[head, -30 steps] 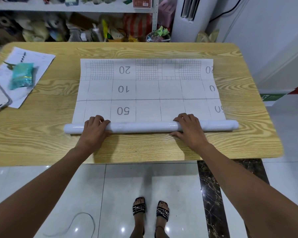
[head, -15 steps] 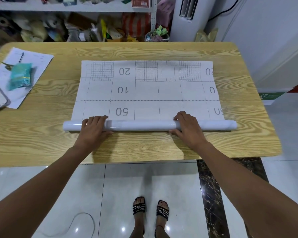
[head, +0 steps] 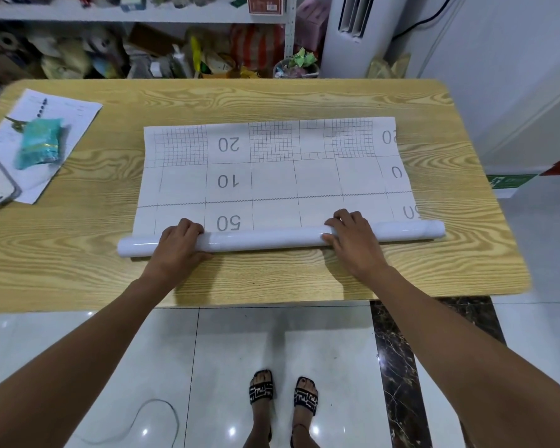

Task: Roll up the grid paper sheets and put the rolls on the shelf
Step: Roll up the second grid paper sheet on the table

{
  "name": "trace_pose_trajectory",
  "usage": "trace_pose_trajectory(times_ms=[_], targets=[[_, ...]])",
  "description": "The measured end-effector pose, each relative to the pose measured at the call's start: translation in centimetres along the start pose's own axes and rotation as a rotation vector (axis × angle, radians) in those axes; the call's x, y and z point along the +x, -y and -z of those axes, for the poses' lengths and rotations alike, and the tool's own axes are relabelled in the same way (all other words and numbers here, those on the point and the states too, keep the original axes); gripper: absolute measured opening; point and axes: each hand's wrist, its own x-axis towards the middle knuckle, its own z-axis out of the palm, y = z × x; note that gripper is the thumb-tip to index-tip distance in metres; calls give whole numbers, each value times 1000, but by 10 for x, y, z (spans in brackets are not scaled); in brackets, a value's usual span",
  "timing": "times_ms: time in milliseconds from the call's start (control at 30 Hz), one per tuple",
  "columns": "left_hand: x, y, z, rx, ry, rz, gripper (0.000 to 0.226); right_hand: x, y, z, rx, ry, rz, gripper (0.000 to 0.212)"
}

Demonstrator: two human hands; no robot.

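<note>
White roll [head: 265,239] gripped under curled left hand [head: 178,245] and right hand [head: 353,242].

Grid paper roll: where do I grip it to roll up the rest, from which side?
Grip the roll at two spots apart along its length, where the left hand and right hand sit, coming over the top from the near side. It is a long thin tube; the unrolled sheet lies beyond it.

left grip [head: 178,244] curled over roll [head: 265,239] | right grip [head: 353,242] likewise | grid sheet [head: 272,179] flat on table [head: 304,279]
</note>
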Motion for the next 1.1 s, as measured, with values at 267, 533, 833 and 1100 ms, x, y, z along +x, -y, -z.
trace_pose_trajectory(times_ms=[267, 533, 833, 1100], targets=[[0, 7, 7, 18, 37, 9, 70, -8, -5, -1, 92, -32, 61, 53], [1, 6, 12, -163, 31, 40, 63, -3, -6, -1, -15, -52, 46, 45], [-1, 1, 9, -160, 9, 64, 36, -5, -6, -1, -66, -36, 70, 42], [-5, 4, 6, 92, 3, 12, 55, -2, -8, 1, 2, -14, 36, 32]])
